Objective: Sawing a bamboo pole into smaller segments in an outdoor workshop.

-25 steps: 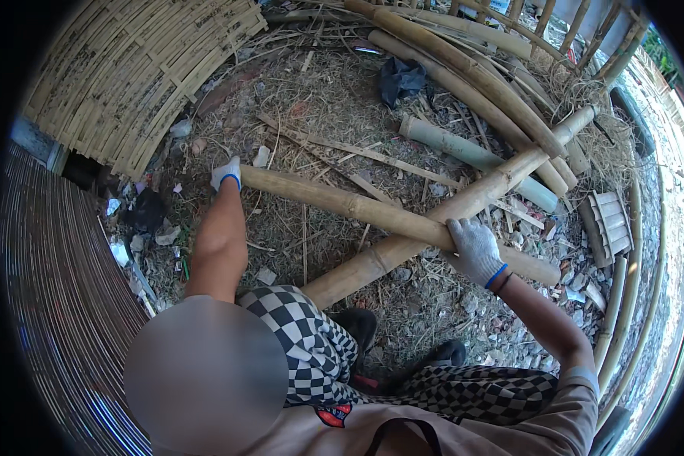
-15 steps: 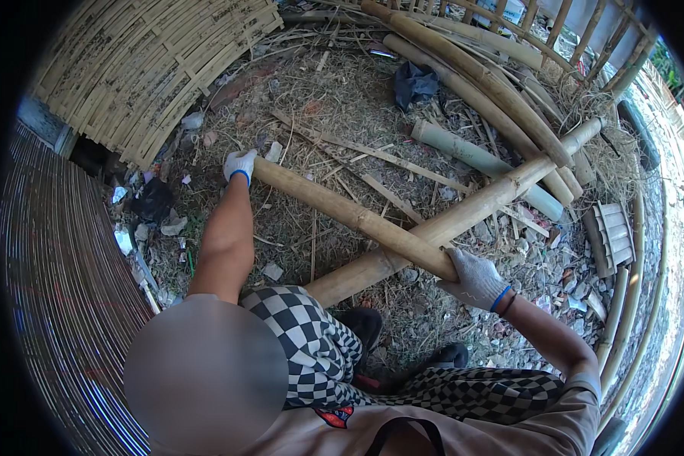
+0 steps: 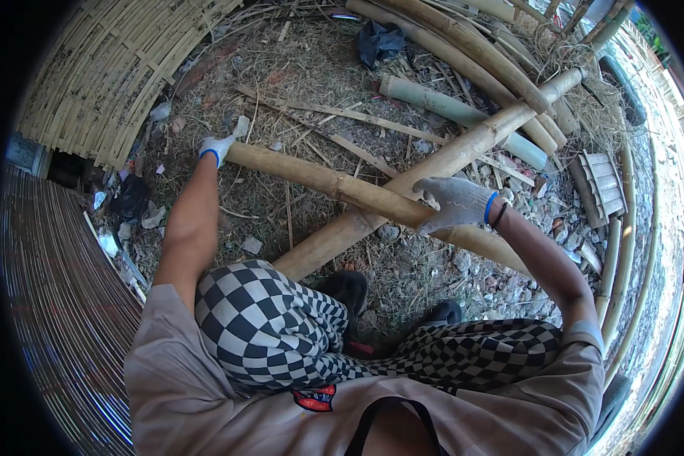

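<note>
Tan bamboo fills most of the scene: a thick bamboo pole (image 3: 357, 191) lies across the middle of the ground, running from the far left down toward the near right, and both gloved hands are on it. The left hand (image 3: 217, 146), in a white glove with a blue cuff, is clenched around the pole's far-left end. The right hand (image 3: 456, 202), in a grey-white glove with a blue cuff and a dark band at the wrist, is closed over the pole further along, right where it crosses a second long pole (image 3: 441, 163). That second pole runs from just in front of the person's feet up to the far right, and the held pole rests on top of it. Beyond the crossing lies a pale green bamboo section (image 3: 448, 109), and past that a stack of long curved poles (image 3: 471, 45) at the far right. A dark cloth (image 3: 380, 38) sits on the dry grass at the far edge. A woven bamboo panel (image 3: 106, 68) lies at the far left, with scraps of litter (image 3: 129, 220) beside it. A small slatted wooden piece (image 3: 596, 182) lies among stones on the right. The person's knees, in checkered trousers (image 3: 266, 319), are bent at the near edge.
</note>
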`<state>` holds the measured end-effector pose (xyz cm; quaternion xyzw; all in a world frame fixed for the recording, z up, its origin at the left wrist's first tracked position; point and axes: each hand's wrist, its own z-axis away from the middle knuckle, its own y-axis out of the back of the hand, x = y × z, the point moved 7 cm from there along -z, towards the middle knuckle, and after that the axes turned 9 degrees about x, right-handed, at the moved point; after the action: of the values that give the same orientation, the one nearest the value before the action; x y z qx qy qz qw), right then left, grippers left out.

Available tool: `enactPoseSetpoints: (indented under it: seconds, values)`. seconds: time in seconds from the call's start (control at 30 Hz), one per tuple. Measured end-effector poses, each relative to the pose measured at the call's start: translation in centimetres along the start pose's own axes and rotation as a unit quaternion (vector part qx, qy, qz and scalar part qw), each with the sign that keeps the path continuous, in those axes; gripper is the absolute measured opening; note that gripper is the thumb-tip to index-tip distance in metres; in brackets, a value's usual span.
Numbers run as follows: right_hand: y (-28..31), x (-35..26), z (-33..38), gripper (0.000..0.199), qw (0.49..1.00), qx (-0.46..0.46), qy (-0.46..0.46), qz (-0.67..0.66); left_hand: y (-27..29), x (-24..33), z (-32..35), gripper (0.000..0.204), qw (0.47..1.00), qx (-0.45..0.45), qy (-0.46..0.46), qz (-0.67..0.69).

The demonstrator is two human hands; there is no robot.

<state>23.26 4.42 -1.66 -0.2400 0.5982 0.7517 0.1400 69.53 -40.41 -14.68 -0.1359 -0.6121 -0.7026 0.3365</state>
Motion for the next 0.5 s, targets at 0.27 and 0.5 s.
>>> enactPoseSetpoints:
  seconds: [0.27,0.5]
  values:
    - [-2.2,-2.1,0.1,0.063,0.999,0.024,-0.033,0.018,2.2,-1.4,2.0,0.101,0.999,-0.035,0.016,0.031]
    - [1.6,-1.6,-1.3,0.058,0.988,0.122,-0.041,0.087,6.9,0.9,-3.3,0.091,0.994,0.08,-0.049,0.051]
